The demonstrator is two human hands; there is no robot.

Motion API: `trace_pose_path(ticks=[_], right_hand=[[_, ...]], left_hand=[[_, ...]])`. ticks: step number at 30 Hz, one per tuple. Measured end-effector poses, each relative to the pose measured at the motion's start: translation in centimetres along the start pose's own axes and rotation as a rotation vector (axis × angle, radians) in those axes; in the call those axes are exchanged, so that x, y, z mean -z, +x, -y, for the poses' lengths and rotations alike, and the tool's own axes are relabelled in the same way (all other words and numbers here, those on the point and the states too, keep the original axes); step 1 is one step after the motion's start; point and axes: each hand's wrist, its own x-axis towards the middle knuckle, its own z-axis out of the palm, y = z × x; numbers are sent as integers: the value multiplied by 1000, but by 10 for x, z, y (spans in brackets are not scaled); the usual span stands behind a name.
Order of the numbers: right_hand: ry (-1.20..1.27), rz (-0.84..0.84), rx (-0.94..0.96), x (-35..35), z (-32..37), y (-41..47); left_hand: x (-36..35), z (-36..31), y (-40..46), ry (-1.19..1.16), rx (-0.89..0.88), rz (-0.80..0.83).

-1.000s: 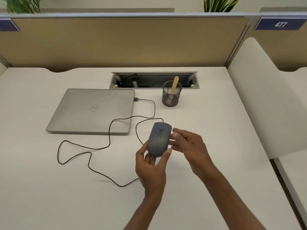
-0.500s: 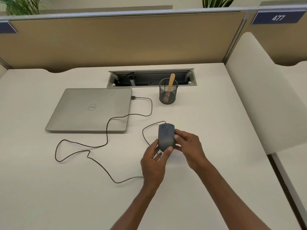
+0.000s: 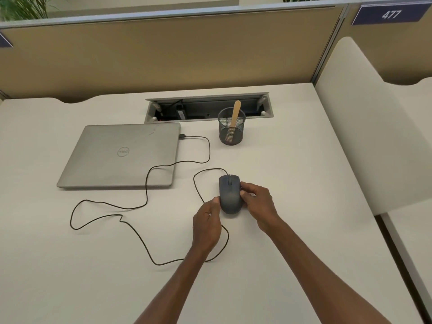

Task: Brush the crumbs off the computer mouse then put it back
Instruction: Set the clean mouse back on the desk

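Hard to tell a few things here. Can't see any crumbs on the mouse [image 3: 230, 194], the picture's just too soft for specks that small. Also can't really say whether its underside is flat on the desk [image 3: 292, 183] or a hair above it, since both hands cover the lower edges. The fingertips tucked under or behind the mouse are hidden too. Inside the mesh pen cup [image 3: 231, 126] there's a wooden handle [image 3: 234, 118] poking up, and the lower end shows only dimly through the mesh, so no clue if there are bristles down there. The cable box [image 3: 208, 108] sunk into the desk is dark inside, just some plugs and wires. Both forearms run off the bottom edge.

The mouse itself: dark grey, matte, plain oval shape with a scroll wheel at the far end, pointing away from the person. It sits right of the closed silver laptop [image 3: 121, 155], in front of the pen cup. Its black cable [image 3: 146, 197] loops all over the desk and plugs into the laptop's right side.

Left hand [image 3: 207, 220] grips its near left edge with curled fingers; right hand [image 3: 258, 202] pinches the right side, thumb and fingers against it.
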Motion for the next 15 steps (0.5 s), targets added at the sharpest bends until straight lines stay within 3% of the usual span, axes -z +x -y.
trace_pose_path(ticks=[15], right_hand=[[-123,-8,8,-8,-5,7]], left_hand=[[1,6,9,66,32,40]])
